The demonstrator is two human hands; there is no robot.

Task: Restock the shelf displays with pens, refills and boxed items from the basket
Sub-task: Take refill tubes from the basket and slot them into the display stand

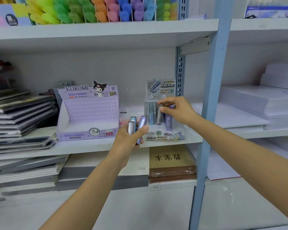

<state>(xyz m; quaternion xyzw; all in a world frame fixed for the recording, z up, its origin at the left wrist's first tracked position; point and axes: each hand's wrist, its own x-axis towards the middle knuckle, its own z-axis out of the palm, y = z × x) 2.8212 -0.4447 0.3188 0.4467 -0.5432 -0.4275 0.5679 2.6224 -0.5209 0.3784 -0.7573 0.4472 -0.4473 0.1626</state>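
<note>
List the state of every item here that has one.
left hand, grips three refill tubes
right hand, pinches grey tube by its top at the clear display
clear display, partly filled, stocked tubes upright
Kuromi box, open-fronted, no stock visible

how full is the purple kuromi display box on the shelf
Looks empty: the Kuromi display box shows only its bare checked back panel, no tubes above the front lip, which hides the floor.

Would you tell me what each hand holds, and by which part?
Left hand grips three small grey, teal and purple refill tubes round their lower halves; right hand pinches another grey tube by its top.
</note>
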